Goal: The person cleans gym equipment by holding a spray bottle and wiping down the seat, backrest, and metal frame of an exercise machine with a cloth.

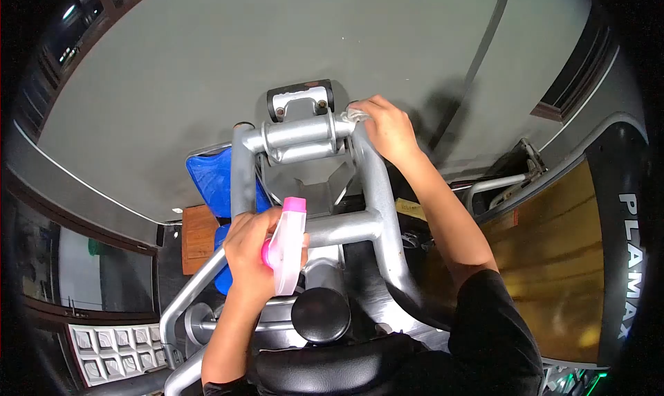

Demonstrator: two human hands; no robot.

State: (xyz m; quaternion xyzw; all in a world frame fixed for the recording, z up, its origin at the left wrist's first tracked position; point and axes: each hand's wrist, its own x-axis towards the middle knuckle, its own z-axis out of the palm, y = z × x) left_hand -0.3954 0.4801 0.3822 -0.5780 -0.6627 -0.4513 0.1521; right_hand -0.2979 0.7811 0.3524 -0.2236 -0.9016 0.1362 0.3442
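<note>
My left hand (252,251) is wrapped round a spray bottle (289,252) with a whitish, see-through top and a pink tip. It is beside the left part of the silver metal frame (342,228) of a gym machine. My right hand (389,130) is closed on a crumpled white cloth (356,115). The cloth rests against the upper right corner of the frame, at the end of a silver crossbar roller (299,131). My fingertips on the cloth are partly hidden.
A black padded seat (325,372) and a round black pad (321,315) are close in front of me. Behind the frame stands a grey wall (311,36). A blue pad (211,181) lies to the left, and a panel marked PLAMAX (626,264) stands at the right.
</note>
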